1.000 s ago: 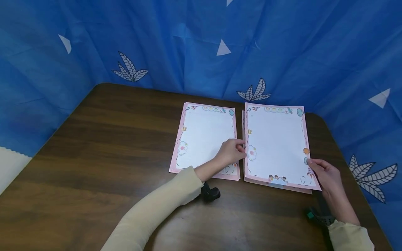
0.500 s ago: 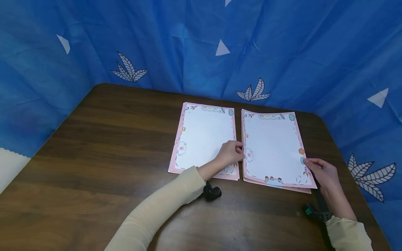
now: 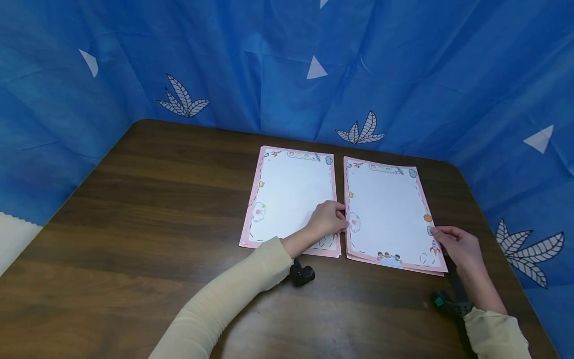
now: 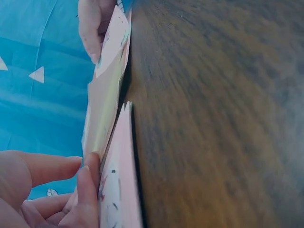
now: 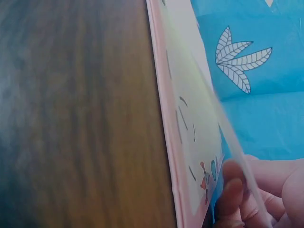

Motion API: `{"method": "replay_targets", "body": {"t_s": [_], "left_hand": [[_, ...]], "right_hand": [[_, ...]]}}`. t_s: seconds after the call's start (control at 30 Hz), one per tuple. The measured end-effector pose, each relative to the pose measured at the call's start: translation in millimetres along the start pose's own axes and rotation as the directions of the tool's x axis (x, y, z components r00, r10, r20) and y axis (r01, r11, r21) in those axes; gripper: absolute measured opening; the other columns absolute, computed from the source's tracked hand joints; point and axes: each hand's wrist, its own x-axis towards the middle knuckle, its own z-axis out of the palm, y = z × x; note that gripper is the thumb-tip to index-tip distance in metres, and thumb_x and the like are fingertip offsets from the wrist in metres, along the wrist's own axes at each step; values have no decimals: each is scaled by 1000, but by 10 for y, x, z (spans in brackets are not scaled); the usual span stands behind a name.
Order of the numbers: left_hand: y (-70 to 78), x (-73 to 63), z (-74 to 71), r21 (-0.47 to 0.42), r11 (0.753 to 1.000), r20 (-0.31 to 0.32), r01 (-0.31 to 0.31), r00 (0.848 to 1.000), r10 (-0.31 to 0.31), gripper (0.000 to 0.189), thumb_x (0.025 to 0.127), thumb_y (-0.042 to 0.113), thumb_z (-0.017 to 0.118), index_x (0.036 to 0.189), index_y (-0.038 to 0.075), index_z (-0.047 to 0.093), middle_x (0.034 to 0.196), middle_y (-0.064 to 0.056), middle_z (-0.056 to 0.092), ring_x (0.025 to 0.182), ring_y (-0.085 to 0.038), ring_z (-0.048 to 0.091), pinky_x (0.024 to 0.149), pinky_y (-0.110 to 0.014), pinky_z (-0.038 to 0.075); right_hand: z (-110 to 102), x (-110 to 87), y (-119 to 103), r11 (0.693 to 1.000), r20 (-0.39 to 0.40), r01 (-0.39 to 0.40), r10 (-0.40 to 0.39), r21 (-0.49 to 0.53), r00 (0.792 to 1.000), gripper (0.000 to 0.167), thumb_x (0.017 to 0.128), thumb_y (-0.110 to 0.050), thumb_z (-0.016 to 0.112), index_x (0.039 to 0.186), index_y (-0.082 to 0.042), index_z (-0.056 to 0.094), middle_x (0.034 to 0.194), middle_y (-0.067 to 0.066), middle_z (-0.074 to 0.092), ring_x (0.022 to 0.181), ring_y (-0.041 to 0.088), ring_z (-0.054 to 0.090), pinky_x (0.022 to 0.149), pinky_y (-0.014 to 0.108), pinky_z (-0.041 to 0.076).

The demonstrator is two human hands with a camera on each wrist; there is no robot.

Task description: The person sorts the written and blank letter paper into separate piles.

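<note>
Two stacks of pink-bordered paper with small cartoon prints lie side by side. The top sheet (image 3: 385,214) of the right stack is pinched at its left edge by my left hand (image 3: 327,219) and at its right edge by my right hand (image 3: 462,247). The left wrist view shows the left thumb and fingers (image 4: 88,185) at the sheet's edge. In the right wrist view, the right hand (image 5: 256,190) keeps that side raised above the sheets beneath. Under my left forearm and hand is the left paper stack (image 3: 296,194), its lower right corner partly covered.
A brown wooden table (image 3: 157,224) bears both stacks. Behind and to the right hangs a blue curtain (image 3: 224,65) with leaf and triangle prints. A black wrist device (image 3: 301,274) is by the left cuff, another (image 3: 450,303) by the right.
Both hands have brought the top sheet down and slightly left, so it now lines up more closely with the stack beneath. The left stack has not moved.
</note>
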Motion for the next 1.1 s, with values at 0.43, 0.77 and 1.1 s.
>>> {"method": "replay_targets", "body": {"t_s": [0.43,0.77,1.1], "left_hand": [[-7,0,22,154,987,11,-45,999,44,16,87,11,64,98,-1,64,76,-2,49,60,-11,48,49,-19,36],[1,-13,8,159,984,18,-80,997,78,12,89,12,62,86,0,61,65,-2,47,50,-10,40,45,-19,30],[30,-217,-284,101,986,16,-135,991,134,35,90,12,59,122,-1,60,82,1,57,62,-13,49,52,-22,39]], "right_hand": [[18,-30,1,997,-12,58,-58,-58,998,60,95,-39,49,127,11,48,114,28,49,90,30,44,51,16,38],[-2,-50,-11,992,-7,90,-91,-94,996,57,96,-37,48,127,10,49,115,29,50,88,32,47,52,19,41],[-53,79,137,971,-60,173,-185,-163,981,55,98,-38,45,129,7,48,121,29,49,95,37,51,64,31,48]]}}
